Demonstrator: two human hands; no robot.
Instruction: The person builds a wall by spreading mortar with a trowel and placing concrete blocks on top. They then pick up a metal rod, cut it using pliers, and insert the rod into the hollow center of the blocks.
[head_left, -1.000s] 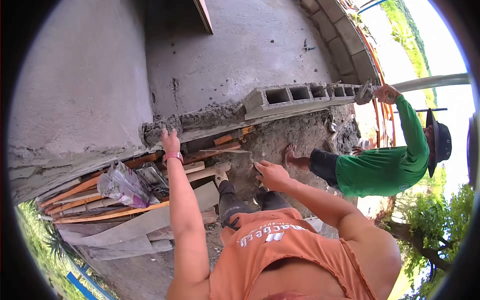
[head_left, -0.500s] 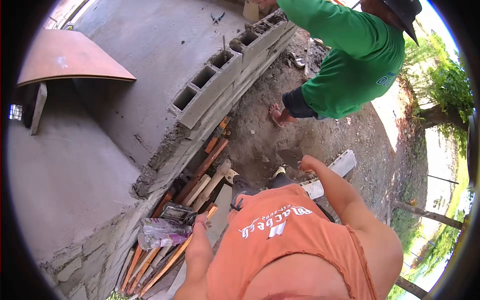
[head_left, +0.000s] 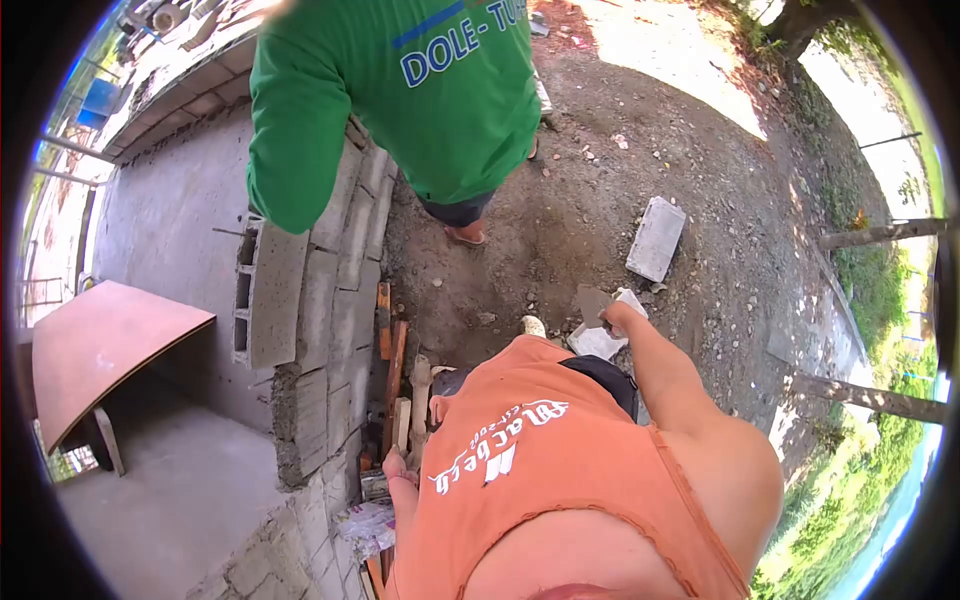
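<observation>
We record the right hand [head_left: 612,314] at 3 o'clock of the view, arm stretched down to a pale broken block [head_left: 597,342] lying on the bare dirt ground [head_left: 560,200]. The hand rests on the fragment's upper edge. Whether its grip is clenched on the piece or merely laid against it, we cannot tell, because the fingers are too small to read.

The left hand [head_left: 394,466] sits at 7 o'clock, low beside the orange shirt, just next to a stack of timber strips [head_left: 393,350] that runs along the foot of the block wall [head_left: 345,290]. Its grip likewise cannot be told. A crumpled plastic bag [head_left: 365,522] lies just below it.

Noted nearby:
- A hollow block [head_left: 272,295] at 9 o'clock sits on top of the wall, cavities facing left.
- A whole loose block [head_left: 656,238] lies flat on the dirt at 2 o'clock — well apart from the broken one.
- A co-worker in a green shirt [head_left: 440,100] stands at 12 o'clock, one sleeve over the wall (hand not visible).
- A plywood-topped bench [head_left: 100,345] stands far out at 9 o'clock.
</observation>
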